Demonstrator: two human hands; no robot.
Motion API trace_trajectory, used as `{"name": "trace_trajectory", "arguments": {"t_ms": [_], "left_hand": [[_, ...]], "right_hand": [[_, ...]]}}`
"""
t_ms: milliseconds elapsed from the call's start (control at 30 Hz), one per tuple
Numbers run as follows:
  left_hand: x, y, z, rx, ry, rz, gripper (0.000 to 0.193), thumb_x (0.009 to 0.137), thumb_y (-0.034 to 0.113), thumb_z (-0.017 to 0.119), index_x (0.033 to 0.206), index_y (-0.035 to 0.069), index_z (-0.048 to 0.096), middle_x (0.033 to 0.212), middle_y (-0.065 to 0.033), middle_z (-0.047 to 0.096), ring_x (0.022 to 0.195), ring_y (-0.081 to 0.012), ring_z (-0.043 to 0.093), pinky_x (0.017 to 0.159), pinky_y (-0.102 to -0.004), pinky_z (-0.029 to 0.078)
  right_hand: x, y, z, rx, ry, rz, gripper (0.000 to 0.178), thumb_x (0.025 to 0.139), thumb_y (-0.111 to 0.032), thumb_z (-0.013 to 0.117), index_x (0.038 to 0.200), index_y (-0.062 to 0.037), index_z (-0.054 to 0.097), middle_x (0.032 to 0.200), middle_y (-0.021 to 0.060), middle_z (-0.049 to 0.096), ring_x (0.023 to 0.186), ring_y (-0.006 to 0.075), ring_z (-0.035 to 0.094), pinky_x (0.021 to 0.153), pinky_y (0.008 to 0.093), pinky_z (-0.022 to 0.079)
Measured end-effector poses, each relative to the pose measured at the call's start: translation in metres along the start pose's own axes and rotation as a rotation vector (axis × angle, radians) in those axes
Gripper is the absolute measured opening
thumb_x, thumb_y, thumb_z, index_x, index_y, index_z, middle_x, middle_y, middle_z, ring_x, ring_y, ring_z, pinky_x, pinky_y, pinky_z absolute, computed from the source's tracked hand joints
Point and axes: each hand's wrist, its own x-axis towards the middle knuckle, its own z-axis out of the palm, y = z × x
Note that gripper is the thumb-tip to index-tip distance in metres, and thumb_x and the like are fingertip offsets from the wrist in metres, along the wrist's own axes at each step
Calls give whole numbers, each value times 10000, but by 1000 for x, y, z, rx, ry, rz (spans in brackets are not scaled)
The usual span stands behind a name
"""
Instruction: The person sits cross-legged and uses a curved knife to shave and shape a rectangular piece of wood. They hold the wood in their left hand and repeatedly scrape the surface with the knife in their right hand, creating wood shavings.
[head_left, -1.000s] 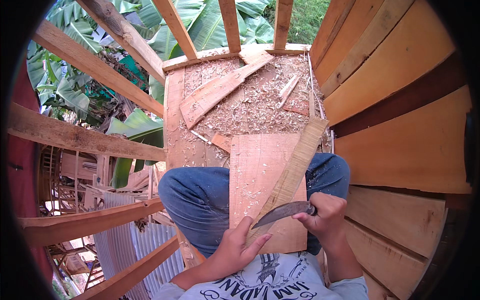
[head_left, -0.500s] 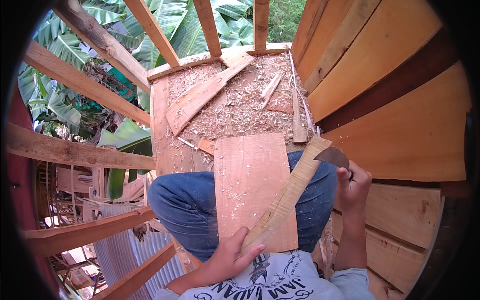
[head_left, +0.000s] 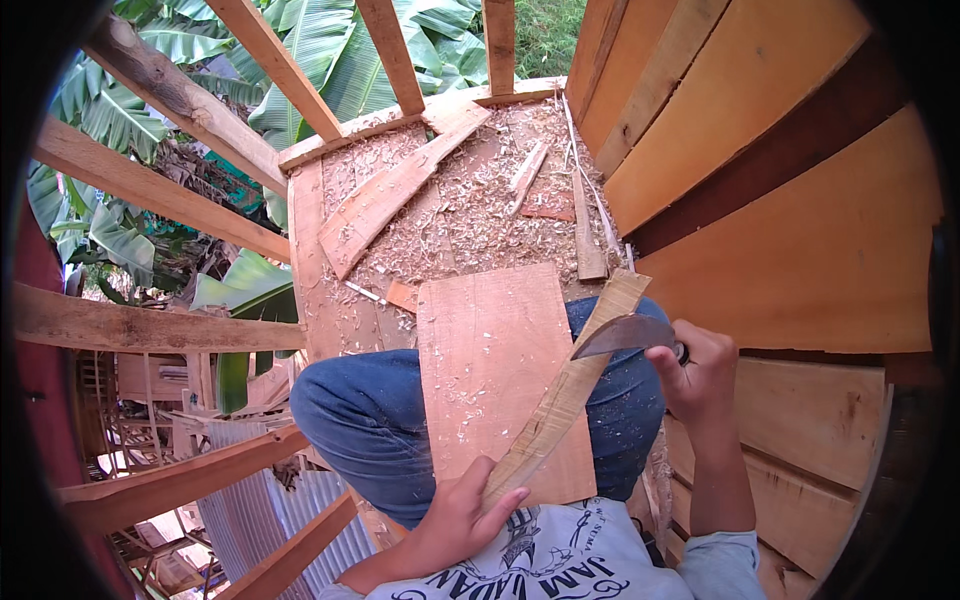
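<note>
My left hand (head_left: 467, 513) is closed around the lower end of a long, slightly curved wooden piece (head_left: 552, 411), which slants up and to the right. Under it a flat rectangular board (head_left: 490, 365) rests across my lap, dotted with small shavings. My right hand (head_left: 698, 372) grips a knife (head_left: 627, 334) with a broad curved blade; most of its handle is hidden in the fist. The blade lies across the upper half of the wooden piece, its tip pointing left.
Curled shavings cover the plank floor (head_left: 440, 225) beyond my knees. A tapered board (head_left: 395, 195), a narrow wooden piece (head_left: 588, 232) and offcuts lie there. Wooden railing bars (head_left: 165, 318) stand to the left, with banana leaves outside. A plank wall (head_left: 780, 260) rises close on the right.
My right hand has moved slightly down, and the knife blade has shifted left and down, from the wooden piece's upper end onto its upper half. My left hand keeps its hold.
</note>
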Motion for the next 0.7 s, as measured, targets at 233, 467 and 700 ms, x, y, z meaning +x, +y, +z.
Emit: {"name": "trace_trajectory", "arguments": {"t_ms": [233, 467, 700], "left_hand": [[-2, 0, 1, -9, 29, 41, 278, 860, 183, 641, 882, -32, 467, 614, -182, 547, 505, -254, 578, 481, -329, 432], [-2, 2, -2, 54, 77, 97, 274, 836, 161, 656, 860, -31, 462, 611, -166, 553, 535, -194, 595, 480, -305, 431], [-2, -3, 1, 2, 94, 155, 262, 860, 174, 637, 888, -32, 477, 638, -210, 553, 541, -282, 602, 500, -343, 446]], "right_hand": [[-7, -19, 3, -62, -77, -203, 575, 757, -582, 619, 519, -91, 436, 454, 60, 413, 396, 233, 494, 398, 323, 385], [-9, -18, 8, 94, -164, -146, 603, 772, -589, 598, 569, -43, 443, 464, 90, 427, 399, 269, 499, 399, 322, 388], [-5, -8, 9, 24, -53, -168, 564, 789, -574, 591, 598, -53, 486, 488, 85, 444, 426, 262, 508, 411, 315, 388]]}}
